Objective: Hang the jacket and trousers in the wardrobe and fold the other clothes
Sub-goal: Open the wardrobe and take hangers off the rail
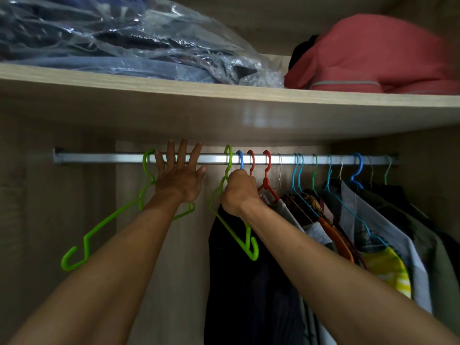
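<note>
Wardrobe interior: wooden shelf [224, 95] across the top, carrying a clear plastic bag of dark clothes [119, 38] on the left and a folded red garment [373, 56] on the right. Metal rail [104, 158] below it. Row of hung clothes [373, 232] fills the rail's right half. Dark garment [236, 282] hangs at centre, just left of that row. Empty green hanger [104, 220] hangs left of both hands. Left hand [180, 178]: fingers spread and straight, across the rail, gripping nothing. Right hand [239, 192]: fingers curled round the neck of a second green hanger [239, 235] hooked on the rail, at the dark garment's top.
</note>
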